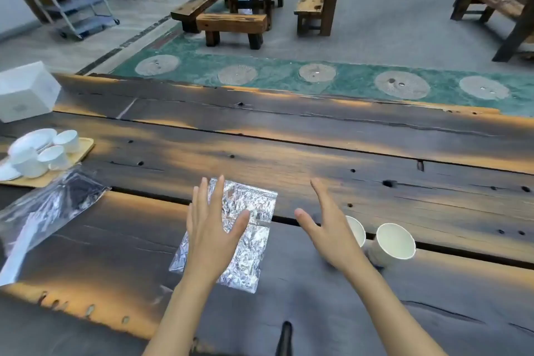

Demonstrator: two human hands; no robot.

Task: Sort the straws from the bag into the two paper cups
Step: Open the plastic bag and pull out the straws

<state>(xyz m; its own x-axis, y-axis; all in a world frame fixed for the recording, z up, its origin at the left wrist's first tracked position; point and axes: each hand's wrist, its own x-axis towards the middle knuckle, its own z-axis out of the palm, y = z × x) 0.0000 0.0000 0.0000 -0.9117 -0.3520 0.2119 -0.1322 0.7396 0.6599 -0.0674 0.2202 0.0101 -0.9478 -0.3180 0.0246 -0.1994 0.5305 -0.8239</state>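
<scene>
A dark wooden table [289, 141] in a hall with heavy benches, two bare hands above it.

The left hand [209, 228] is flat and open, fingers spread, over a shiny crinkled bag [248, 240] that lies in front of the person; whether the palm touches it I cannot tell. The right hand [329, 228] is open too, holding nothing, well apart from the left. Just beside it to the right stand two white paper cups [391, 243], touching each other. At far left are a clear plastic bag [49, 205] and a tray [83, 150] of white bowls.
</scene>
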